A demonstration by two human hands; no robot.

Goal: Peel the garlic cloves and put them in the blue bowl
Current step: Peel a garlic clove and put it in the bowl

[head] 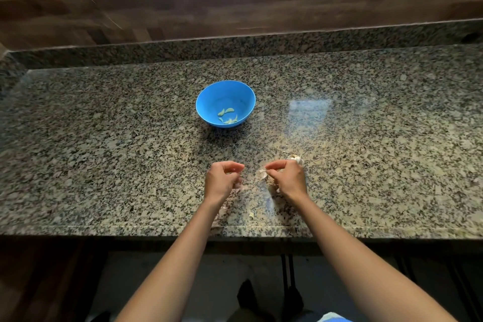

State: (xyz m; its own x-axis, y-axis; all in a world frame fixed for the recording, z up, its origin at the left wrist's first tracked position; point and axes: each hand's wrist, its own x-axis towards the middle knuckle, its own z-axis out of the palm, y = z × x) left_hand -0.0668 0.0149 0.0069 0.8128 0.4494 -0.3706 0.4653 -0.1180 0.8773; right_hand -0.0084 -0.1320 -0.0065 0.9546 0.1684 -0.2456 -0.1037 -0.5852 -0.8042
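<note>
Round blue plastic bowl (209, 102) is sitting mid-counter; speckled stone countertop (104, 138) is lying open L & R of it.

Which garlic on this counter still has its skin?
The white, papery garlic piece at the far knuckles of the right hand; the cloves in the blue bowl are bare and yellowish.

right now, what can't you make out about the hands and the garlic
All in the head view:
1. The left hand: its fingers curl inward and hide whether they hold anything.
2. The white piece pinched by the right hand: too small to tell clove from skin.
3. The garlic bulb: mostly hidden behind the right hand.
4. The peeled cloves in the blue bowl: too small to count.
</note>
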